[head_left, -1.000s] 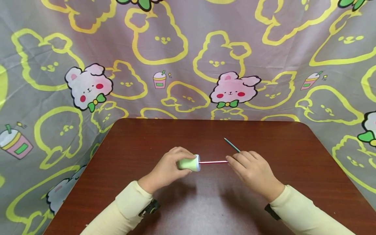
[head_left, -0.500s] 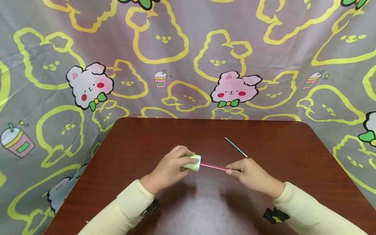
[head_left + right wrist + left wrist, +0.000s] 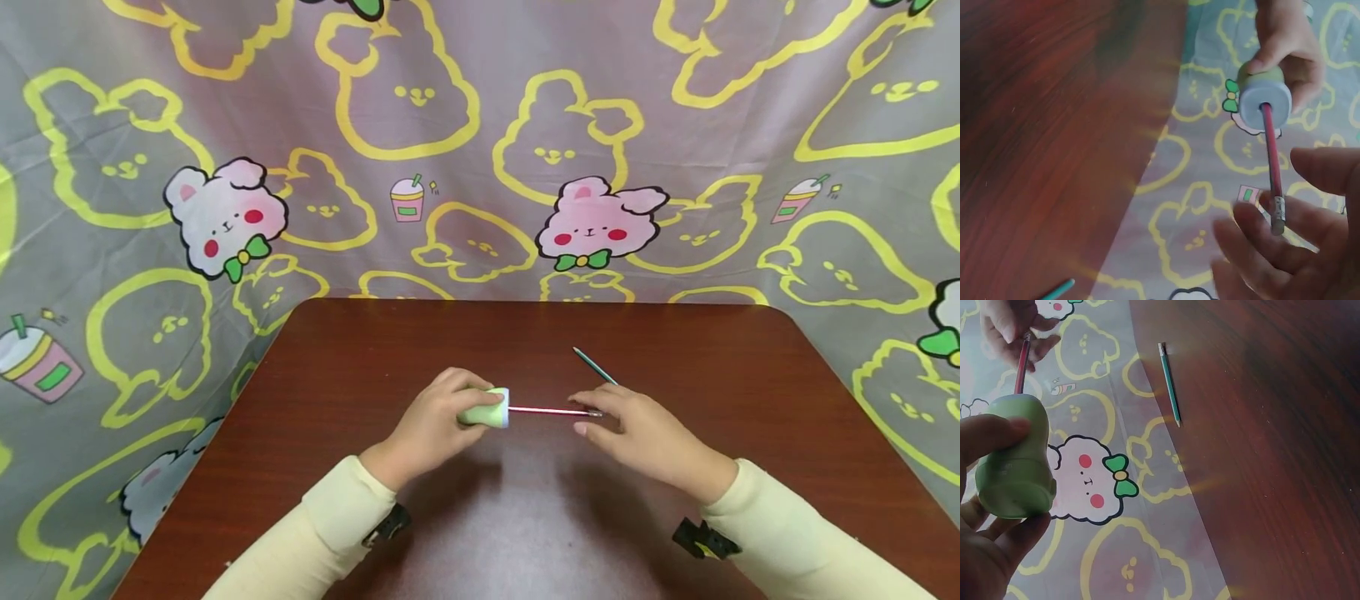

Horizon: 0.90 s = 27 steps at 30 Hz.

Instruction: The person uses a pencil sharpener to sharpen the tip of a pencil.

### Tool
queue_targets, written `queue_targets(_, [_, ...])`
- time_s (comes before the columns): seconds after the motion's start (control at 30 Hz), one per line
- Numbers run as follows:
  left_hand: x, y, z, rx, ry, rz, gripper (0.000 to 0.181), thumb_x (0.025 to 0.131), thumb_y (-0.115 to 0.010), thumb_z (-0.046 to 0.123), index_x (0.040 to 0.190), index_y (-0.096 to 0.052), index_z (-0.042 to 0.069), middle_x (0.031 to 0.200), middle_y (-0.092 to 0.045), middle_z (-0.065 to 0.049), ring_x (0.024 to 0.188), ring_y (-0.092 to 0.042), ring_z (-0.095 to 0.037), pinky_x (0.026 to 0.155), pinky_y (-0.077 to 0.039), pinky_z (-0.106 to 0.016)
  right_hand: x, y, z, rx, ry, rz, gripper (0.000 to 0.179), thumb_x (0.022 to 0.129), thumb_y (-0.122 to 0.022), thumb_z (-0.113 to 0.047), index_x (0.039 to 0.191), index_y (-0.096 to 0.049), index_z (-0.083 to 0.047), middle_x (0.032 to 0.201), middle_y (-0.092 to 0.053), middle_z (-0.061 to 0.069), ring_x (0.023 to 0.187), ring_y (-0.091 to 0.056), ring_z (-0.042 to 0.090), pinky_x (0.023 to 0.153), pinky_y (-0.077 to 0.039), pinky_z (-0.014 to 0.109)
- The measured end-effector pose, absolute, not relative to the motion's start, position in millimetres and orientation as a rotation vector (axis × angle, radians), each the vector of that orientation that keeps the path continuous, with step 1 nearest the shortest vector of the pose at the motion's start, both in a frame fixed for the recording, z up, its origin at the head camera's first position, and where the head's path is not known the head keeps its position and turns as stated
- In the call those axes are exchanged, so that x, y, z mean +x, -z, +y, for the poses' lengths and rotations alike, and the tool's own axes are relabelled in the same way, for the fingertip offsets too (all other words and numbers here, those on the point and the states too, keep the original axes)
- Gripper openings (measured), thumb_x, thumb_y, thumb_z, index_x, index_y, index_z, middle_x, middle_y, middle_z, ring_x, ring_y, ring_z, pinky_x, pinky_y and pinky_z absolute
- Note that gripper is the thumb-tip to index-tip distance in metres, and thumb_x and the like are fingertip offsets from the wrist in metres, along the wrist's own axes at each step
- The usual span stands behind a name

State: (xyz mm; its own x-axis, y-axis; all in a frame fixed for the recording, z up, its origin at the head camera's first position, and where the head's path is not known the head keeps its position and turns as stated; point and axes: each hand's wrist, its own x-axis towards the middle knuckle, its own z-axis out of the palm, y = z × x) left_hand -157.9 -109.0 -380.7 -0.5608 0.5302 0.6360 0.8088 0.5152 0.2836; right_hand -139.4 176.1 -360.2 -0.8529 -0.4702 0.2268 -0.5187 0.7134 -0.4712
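Observation:
My left hand (image 3: pixel 423 433) grips a light green pencil sharpener (image 3: pixel 1016 462), thumb on one side and fingers on the other. A red pencil (image 3: pixel 1272 150) with a metal-banded eraser end sticks out of the hole in the sharpener's pale face; its point is hidden inside. The pencil extends toward my right hand (image 3: pixel 652 437), whose fingers and thumb are spread around the eraser end without pinching it. In the right wrist view those fingers are partly blurred, and the eraser end shows between thumb and fingers.
A teal pencil (image 3: pixel 1170 384) lies on the dark reddish-brown table (image 3: pixel 360 350) just beyond my right hand. Behind the table hangs a grey curtain (image 3: pixel 465 100) printed with yellow-outlined cartoon animals. Black wrist straps (image 3: pixel 705 539) sit at both cuffs.
Half a second ago my right hand pinched the red pencil; its fingers have since come apart, baring the eraser end. The pencil has swung from slanted to nearly level, the sharpener still gripped.

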Motion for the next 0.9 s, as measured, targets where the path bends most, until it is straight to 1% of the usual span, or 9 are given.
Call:
queue_targets(0.13, [-158,380,-110,-1.058,0.848,-2.319,0.038,0.065,-0.083,0.0,0.101,-0.075,0.008,0.1,-0.067,-0.004,0.098,-0.059,-0.022,0.083,-0.051,-0.031,-139,368,177,0.87,-0.498,-2.526,0.042,0.08,-0.076,-0.027,0.119,-0.067,-0.011,0.107,-0.064,0.003,0.095,-0.063,0.022,0.073,-0.052,0.042])
queue_targets(0.2, [-157,379,-110,-1.046,0.898,-2.332,0.038,0.065,-0.083,0.0,0.101,-0.075,0.007,0.1,-0.067,-0.004,0.097,-0.059,-0.021,0.083,-0.051,-0.03,-142,373,178,0.909,-0.405,-2.369,0.038,0.086,-0.07,-0.032,0.116,-0.068,-0.01,0.104,-0.063,0.006,0.091,-0.063,0.026,0.068,-0.051,0.043])
queue_targets(0.27, [-156,378,-109,-1.031,0.947,-2.347,0.038,0.065,-0.083,0.0,0.102,-0.074,0.007,0.1,-0.067,-0.004,0.097,-0.058,-0.021,0.082,-0.051,-0.03,-146,377,179,0.95,-0.353,-2.227,0.036,0.093,-0.061,-0.037,0.113,-0.068,-0.008,0.101,-0.063,0.009,0.086,-0.063,0.028,0.065,-0.05,0.044])
queue_targets(0.37, [-154,376,-109,-1.001,1.008,-2.381,0.038,0.066,-0.083,0.0,0.102,-0.074,0.008,0.101,-0.066,-0.003,0.098,-0.058,-0.021,0.082,-0.051,-0.03,-150,381,179,0.991,-0.306,-2.045,0.039,0.101,-0.044,-0.037,0.106,-0.069,-0.007,0.095,-0.065,0.009,0.079,-0.062,0.028,0.061,-0.048,0.044])
queue_targets(0.5, [-151,374,-110,-0.968,1.091,-2.443,0.039,0.067,-0.083,0.001,0.104,-0.073,0.009,0.102,-0.066,-0.003,0.098,-0.059,-0.02,0.081,-0.051,-0.03,-152,381,177,1.037,-0.237,-1.876,0.03,0.101,-0.047,-0.024,0.097,-0.07,-0.005,0.085,-0.065,0.005,0.07,-0.06,0.023,0.057,-0.045,0.04])
queue_targets(0.67, [-151,373,-111,-0.976,1.238,-2.51,0.04,0.068,-0.082,0.001,0.106,-0.073,0.007,0.103,-0.066,-0.004,0.095,-0.061,-0.019,0.078,-0.051,-0.026,-151,376,177,1.121,-0.17,-1.755,0.028,0.101,-0.047,-0.014,0.089,-0.069,-0.002,0.076,-0.061,0.002,0.06,-0.05,0.019,0.051,-0.04,0.032])
queue_targets(0.8, [-150,372,-112,-1.008,1.258,-2.524,0.039,0.07,-0.081,0.0,0.107,-0.072,0.006,0.103,-0.067,-0.004,0.095,-0.061,-0.018,0.077,-0.051,-0.025,-151,378,176,1.156,-0.21,-1.73,0.028,0.101,-0.047,-0.013,0.086,-0.068,-0.002,0.072,-0.059,0.0,0.058,-0.049,0.017,0.049,-0.041,0.029])
queue_targets(0.9, [-150,373,-112,-1.042,1.14,-2.48,0.037,0.069,-0.082,0.001,0.105,-0.074,0.006,0.103,-0.067,-0.003,0.097,-0.06,-0.019,0.078,-0.051,-0.026,-149,379,175,1.146,-0.285,-1.842,0.032,0.102,-0.047,-0.02,0.084,-0.069,-0.004,0.07,-0.059,-0.002,0.057,-0.051,0.014,0.049,-0.044,0.028])
